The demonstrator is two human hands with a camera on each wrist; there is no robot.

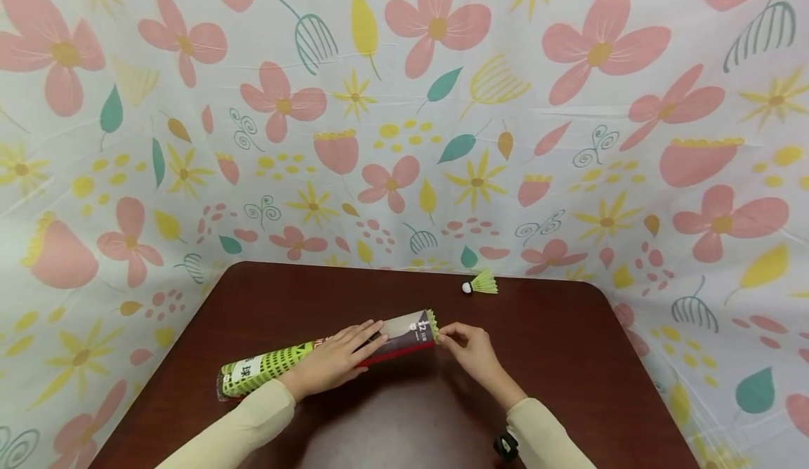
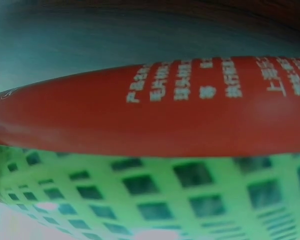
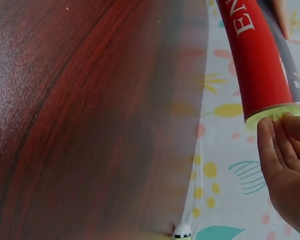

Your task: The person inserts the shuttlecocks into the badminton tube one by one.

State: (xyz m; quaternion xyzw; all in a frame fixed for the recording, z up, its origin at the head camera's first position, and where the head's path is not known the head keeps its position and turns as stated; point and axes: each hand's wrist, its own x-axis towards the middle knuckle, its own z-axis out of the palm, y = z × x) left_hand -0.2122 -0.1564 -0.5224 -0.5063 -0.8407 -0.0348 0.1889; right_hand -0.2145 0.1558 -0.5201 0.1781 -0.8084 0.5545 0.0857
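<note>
A shuttlecock tube, yellow-green, grey and red with printed lettering, lies slantwise over the dark table. My left hand holds it around the middle, fingers across the top and thumb on the near side. Close up, the left wrist view shows the tube's red printed band and green checked part. At the tube's right end, yellow-green feather tips of a shuttlecock show at the rim. My right hand pinches them between thumb and fingertips; the rest of that shuttlecock is hidden inside the tube.
Another yellow-green shuttlecock with a white head lies near the table's back edge. The brown table meets a flower-patterned cloth at the back and sides. A black band is on the right wrist.
</note>
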